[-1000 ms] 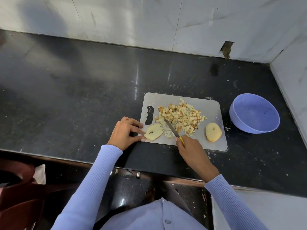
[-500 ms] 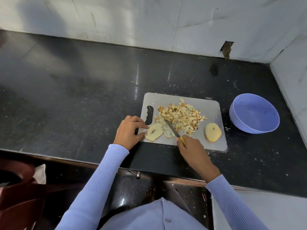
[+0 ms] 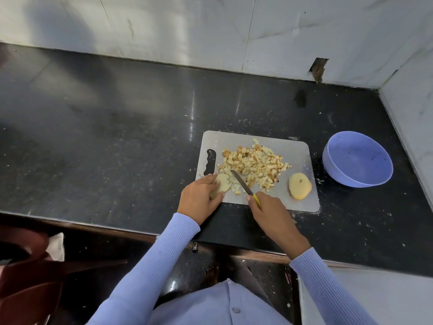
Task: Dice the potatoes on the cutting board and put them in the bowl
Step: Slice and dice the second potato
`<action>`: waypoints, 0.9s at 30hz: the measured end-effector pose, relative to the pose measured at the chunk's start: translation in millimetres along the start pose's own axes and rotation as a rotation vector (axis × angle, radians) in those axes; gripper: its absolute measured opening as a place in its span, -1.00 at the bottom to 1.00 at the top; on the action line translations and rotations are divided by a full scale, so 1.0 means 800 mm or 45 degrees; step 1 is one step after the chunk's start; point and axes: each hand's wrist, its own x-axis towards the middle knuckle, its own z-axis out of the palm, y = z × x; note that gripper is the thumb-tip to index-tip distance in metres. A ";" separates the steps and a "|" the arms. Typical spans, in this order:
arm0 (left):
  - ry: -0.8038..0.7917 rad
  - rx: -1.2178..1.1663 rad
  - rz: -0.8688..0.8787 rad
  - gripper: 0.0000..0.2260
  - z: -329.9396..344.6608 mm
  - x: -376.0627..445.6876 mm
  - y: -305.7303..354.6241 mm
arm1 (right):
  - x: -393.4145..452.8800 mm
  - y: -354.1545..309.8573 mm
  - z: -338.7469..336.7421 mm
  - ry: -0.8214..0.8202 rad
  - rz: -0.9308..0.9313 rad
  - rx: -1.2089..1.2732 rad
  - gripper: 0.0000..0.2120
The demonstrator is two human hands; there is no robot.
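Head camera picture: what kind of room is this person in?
Most likely a kitchen. A cutting board with diced potato lies on a dark stone counter against a pale tiled wall. The right hand holds a knife, and a purple bowl stands beside the board.
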 end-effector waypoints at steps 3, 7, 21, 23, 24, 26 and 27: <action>0.011 0.008 0.010 -0.81 0.000 -0.005 0.000 | -0.001 -0.002 0.002 -0.001 -0.020 0.006 -0.69; -0.107 -0.085 0.030 -0.74 -0.011 -0.008 -0.023 | -0.003 -0.002 0.005 0.011 -0.040 0.024 -0.68; -0.379 -0.191 0.161 -0.71 -0.048 0.014 -0.065 | 0.004 0.003 0.001 0.005 -0.012 0.011 -0.69; -0.386 -0.201 0.173 -0.72 -0.050 0.020 -0.064 | 0.004 0.004 0.001 0.005 -0.003 0.016 -0.69; -0.396 -0.216 0.177 -0.72 -0.051 0.023 -0.063 | 0.004 0.005 0.001 0.007 -0.002 0.015 -0.68; -0.424 -0.240 0.174 -0.74 -0.054 0.030 -0.062 | 0.004 0.005 0.000 0.017 -0.002 0.012 -0.67; -0.444 -0.241 0.164 -0.73 -0.057 0.033 -0.061 | 0.004 0.005 0.000 0.019 -0.002 0.014 -0.67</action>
